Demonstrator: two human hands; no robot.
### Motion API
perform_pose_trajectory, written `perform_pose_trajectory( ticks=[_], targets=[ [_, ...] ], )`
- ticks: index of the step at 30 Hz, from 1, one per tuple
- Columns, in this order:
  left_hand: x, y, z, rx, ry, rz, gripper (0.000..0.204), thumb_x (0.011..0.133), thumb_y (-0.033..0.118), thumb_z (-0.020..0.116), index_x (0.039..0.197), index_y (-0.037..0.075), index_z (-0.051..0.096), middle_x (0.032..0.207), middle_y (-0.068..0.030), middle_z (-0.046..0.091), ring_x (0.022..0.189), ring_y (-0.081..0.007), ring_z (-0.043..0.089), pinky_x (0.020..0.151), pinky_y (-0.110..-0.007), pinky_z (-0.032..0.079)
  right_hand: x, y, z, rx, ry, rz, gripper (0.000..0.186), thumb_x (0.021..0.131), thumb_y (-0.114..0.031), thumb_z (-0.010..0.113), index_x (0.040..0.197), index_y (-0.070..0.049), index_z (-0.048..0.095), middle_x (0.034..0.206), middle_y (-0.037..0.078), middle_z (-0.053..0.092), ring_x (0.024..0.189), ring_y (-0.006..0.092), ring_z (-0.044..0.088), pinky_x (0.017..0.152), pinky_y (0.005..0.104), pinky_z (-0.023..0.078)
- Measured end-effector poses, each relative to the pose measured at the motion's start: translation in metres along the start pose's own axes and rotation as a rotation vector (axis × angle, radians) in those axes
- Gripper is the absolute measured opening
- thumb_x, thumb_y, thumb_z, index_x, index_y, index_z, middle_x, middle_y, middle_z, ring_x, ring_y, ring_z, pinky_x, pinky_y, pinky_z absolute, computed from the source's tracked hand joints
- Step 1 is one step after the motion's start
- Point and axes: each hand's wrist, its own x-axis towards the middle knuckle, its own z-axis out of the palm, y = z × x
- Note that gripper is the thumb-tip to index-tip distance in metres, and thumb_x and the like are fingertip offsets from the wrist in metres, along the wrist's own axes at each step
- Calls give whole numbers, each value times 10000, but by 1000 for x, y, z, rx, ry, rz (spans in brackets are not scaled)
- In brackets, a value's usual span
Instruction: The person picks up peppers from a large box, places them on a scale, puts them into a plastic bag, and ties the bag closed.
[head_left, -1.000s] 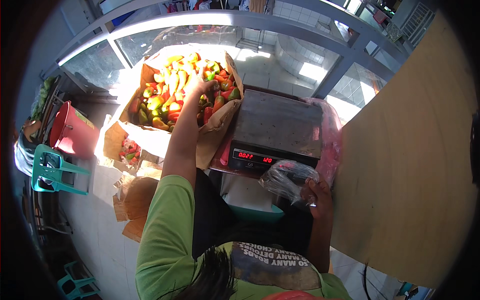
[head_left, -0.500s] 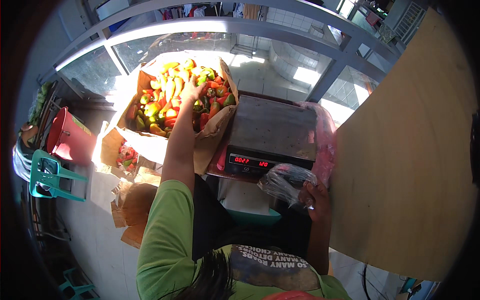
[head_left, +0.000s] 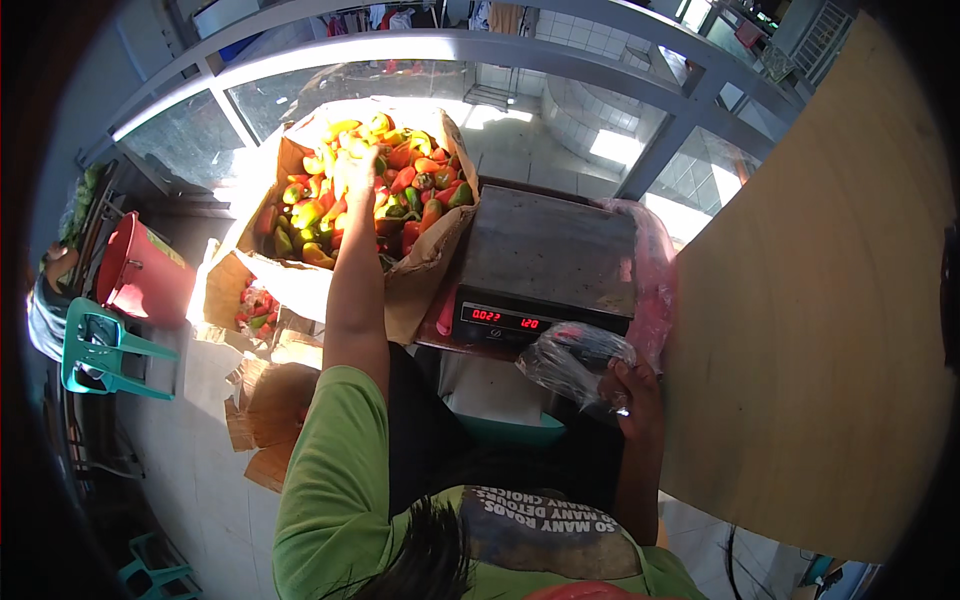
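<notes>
My left arm stretches out to a large cardboard box (head_left: 290, 287) heaped with red, orange, yellow and green peppers (head_left: 408, 180). Over the sunlit part of the heap, my left hand (head_left: 360, 172) is washed out by glare; its fingers and anything in them do not show clearly. A clear plastic bag (head_left: 560, 362) is gripped at its side by my right hand (head_left: 632, 388), fingers closed on the film. The bag hangs by the front corner of a digital scale (head_left: 550, 240) with a flat dark platform and a lit red display; a faint reddish patch shows through it.
Pink plastic film (head_left: 652, 290) lies along the scale's right side. A tall plywood panel (head_left: 810, 330) rises at the right. Torn cardboard (head_left: 275, 405) and a smaller box of peppers (head_left: 258, 308) sit below left. Farther left are a red bin (head_left: 148, 275) and a green chair (head_left: 105, 345). Metal railing crosses behind.
My left hand has shifted left and slightly up across the peppers, into the brighter sunlight. My right hand still holds the plastic bag in nearly the same place.
</notes>
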Motion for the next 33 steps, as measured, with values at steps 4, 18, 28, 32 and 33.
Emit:
perform_pose_trajectory(
  ticks=[4, 18, 28, 32, 33],
  targets=[
    [10, -32, -3, 1188, 5, 340, 688, 602, 304, 703, 1149, -22, 442, 1052, -205, 516, 989, -299, 515, 839, -377, 431, 1, 0, 0, 7, 4, 38, 111, 847, -149, 551, 886, -47, 526, 531, -33, 420, 416, 45, 355, 473, 243, 349],
    [-1, -20, 21, 1449, -356, 5, 677, 647, 498, 653, 1187, 112, 524, 1245, -212, 411, 1167, -337, 395, 979, -380, 320, 8, 3, 0, 47, -43, 35, 145, 843, -165, 566, 900, -37, 530, 548, -19, 443, 412, 57, 353, 482, 243, 345],
    [0, -22, 15, 1540, -307, 181, 671, 666, 543, 620, 1176, 114, 535, 1175, -232, 456, 1140, -345, 406, 956, -397, 338, 4, 1, 0, 27, -5, 27, 125, 854, -158, 549, 894, -41, 532, 550, -20, 442, 424, 58, 360, 494, 243, 346],
    [-13, -11, 24, 1523, -360, 58, 700, 683, 567, 592, 1200, 102, 512, 1222, -251, 428, 1139, -352, 424, 954, -401, 350, 2, 0, 1, 24, 1, 16, 116, 856, -148, 542, 893, -38, 533, 554, -18, 443, 433, 61, 366, 500, 248, 346],
    [-15, -14, 26, 1531, -338, 72, 710, 683, 570, 591, 1211, 104, 503, 1226, -253, 421, 1123, -363, 435, 947, -410, 357, 1, 0, 3, 16, 4, 8, 114, 858, -146, 538, 892, -37, 533, 553, -18, 441, 432, 61, 365, 502, 249, 345]
  ],
)
